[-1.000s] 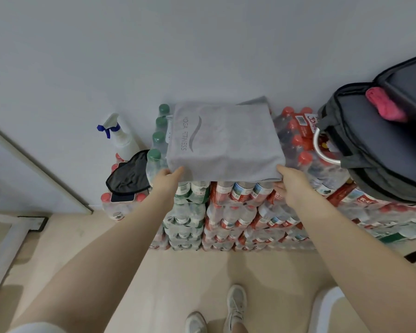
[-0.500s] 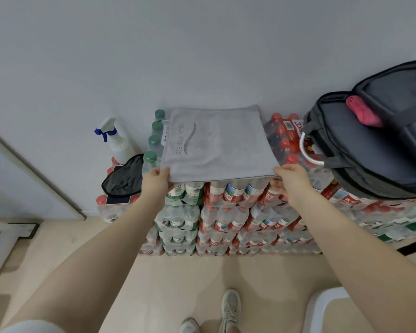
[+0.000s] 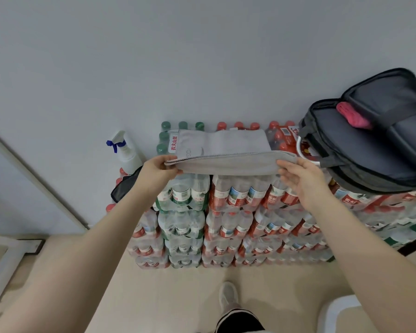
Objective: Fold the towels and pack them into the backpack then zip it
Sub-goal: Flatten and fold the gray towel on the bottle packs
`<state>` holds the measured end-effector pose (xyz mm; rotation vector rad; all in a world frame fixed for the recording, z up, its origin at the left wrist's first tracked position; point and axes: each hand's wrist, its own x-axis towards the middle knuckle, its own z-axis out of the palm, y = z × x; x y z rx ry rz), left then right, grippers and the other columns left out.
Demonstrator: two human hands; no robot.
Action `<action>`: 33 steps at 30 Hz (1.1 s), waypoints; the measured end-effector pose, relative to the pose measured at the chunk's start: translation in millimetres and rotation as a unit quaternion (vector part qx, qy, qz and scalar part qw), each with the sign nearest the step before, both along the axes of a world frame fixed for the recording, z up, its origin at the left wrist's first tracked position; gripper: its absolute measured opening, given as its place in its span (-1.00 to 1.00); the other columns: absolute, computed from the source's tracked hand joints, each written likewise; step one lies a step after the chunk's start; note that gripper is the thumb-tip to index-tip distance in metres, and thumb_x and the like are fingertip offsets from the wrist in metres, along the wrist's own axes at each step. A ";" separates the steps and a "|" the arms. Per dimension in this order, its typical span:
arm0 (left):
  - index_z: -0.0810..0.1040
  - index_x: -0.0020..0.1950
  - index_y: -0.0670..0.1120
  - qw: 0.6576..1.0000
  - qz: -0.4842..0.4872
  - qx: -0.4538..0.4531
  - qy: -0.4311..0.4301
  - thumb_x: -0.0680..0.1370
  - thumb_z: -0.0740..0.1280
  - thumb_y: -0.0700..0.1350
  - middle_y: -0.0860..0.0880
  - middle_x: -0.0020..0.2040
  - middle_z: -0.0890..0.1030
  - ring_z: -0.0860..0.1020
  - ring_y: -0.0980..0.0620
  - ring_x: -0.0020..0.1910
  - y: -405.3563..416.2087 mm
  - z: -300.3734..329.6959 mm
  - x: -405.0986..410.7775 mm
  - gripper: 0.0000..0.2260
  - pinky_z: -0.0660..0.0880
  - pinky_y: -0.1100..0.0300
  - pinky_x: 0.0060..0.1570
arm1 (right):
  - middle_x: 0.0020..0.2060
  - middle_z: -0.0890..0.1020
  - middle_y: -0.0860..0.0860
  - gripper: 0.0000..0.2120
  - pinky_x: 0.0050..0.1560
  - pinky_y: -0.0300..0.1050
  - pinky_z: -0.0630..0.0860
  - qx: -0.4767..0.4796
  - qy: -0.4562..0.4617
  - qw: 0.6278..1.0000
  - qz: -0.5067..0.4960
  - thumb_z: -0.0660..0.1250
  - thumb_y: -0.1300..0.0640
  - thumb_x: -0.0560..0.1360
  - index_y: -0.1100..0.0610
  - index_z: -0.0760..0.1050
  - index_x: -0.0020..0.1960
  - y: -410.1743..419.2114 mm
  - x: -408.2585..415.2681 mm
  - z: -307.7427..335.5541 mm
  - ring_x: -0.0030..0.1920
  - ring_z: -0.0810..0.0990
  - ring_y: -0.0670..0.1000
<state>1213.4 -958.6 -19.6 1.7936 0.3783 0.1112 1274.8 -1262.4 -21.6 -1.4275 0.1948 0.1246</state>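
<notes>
A grey towel lies on top of stacked bottle packs, its near edge lifted and curling back over itself. My left hand pinches the towel's near left corner. My right hand holds the near right corner, fingers partly extended. To the right, a dark grey backpack lies unzipped on the packs, with a pink towel showing inside its opening.
Shrink-wrapped packs of water bottles form the work surface against a white wall. A spray bottle and a black pouch sit at the left. A white stool stands at the lower right, my shoe on the floor.
Both hands have lifted the towel's near edge off the packs and carried it up and toward the far edge, starting a fold. The camera has tilted, so the backpack sits lower right.
</notes>
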 end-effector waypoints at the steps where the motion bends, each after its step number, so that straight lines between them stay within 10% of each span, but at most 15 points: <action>1: 0.55 0.05 -0.09 0.999 -0.012 0.028 0.009 0.46 0.25 -0.36 -0.14 -0.09 0.65 0.51 0.00 -0.19 3.0 -2.0 3.1 -0.74 0.42 0.36 -0.28 | -0.19 0.67 -0.04 -0.87 -0.14 -0.25 0.50 -0.058 -0.007 0.998 0.001 0.23 0.27 0.53 0.08 0.49 -0.05 1.9 3.6 1.7 -0.21 0.58 -0.10; 12: 0.39 -0.32 -0.14 0.994 0.054 0.100 0.000 0.48 0.29 -0.04 -0.10 -0.39 0.23 0.23 -0.03 -0.32 12.0 4.3 83.5 -0.76 0.21 0.10 -0.29 | -0.27 0.45 0.27 -0.72 -0.12 -0.08 0.37 -0.225 -0.018 0.973 -0.055 0.34 0.11 0.46 0.36 0.47 -0.18 9.9 96.5 -2.6 -0.20 0.42 0.05; 23: 0.39 -0.25 -0.10 0.994 0.059 0.072 0.056 0.51 0.17 -0.04 -0.11 -0.29 0.37 0.32 -0.01 -0.28 21.4 -5.1 179.8 -0.82 0.23 0.12 -0.25 | -0.12 0.57 0.14 -0.95 0.00 0.04 0.45 -0.120 0.093 0.988 -0.015 0.28 0.13 0.33 0.10 0.49 -0.26 29.4 207.0 -15.1 -0.05 0.53 0.15; 33: 0.28 -0.35 -0.13 0.951 0.081 0.269 0.130 0.57 0.09 -0.15 -0.05 -0.37 0.36 0.35 -0.10 -0.27 13.9 -26.9 212.5 -0.72 0.23 0.13 -0.22 | -0.37 0.41 0.19 -0.75 -0.34 -0.11 0.23 -0.354 0.022 0.933 0.061 0.21 0.16 0.48 0.24 0.41 -0.33 40.5 227.3 -29.7 -0.31 0.37 0.07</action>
